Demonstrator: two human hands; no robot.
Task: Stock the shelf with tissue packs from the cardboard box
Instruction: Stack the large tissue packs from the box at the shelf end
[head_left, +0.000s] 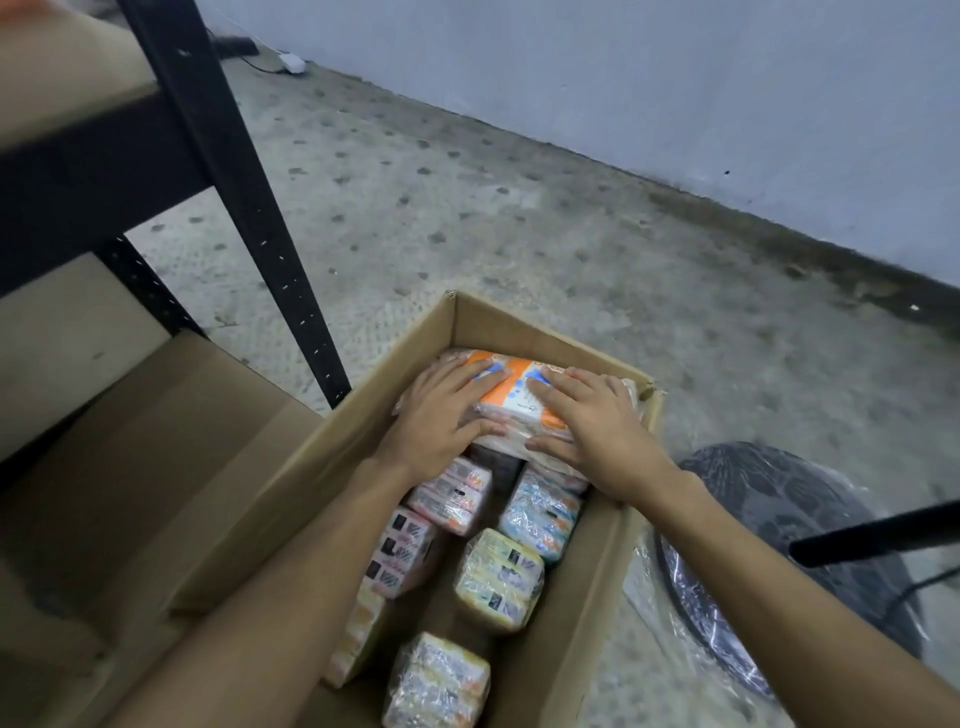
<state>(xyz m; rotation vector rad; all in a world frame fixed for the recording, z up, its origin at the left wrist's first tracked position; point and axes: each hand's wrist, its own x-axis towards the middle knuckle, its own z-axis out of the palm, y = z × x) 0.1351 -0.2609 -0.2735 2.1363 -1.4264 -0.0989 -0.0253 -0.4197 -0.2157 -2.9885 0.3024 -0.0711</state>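
We reach into the cardboard box (363, 431), left hand (447, 410) and right hand (597, 426) pressing the orange tissue pack (514, 400) at its 1 o'clock end, fingers (480, 375) nearly straight, nothing gripped. The pack lies face up, its long axis roughly 9 to 3 o'clock. Its slick wrap could slip from flat palms on the lift toward the shelf (78, 130).
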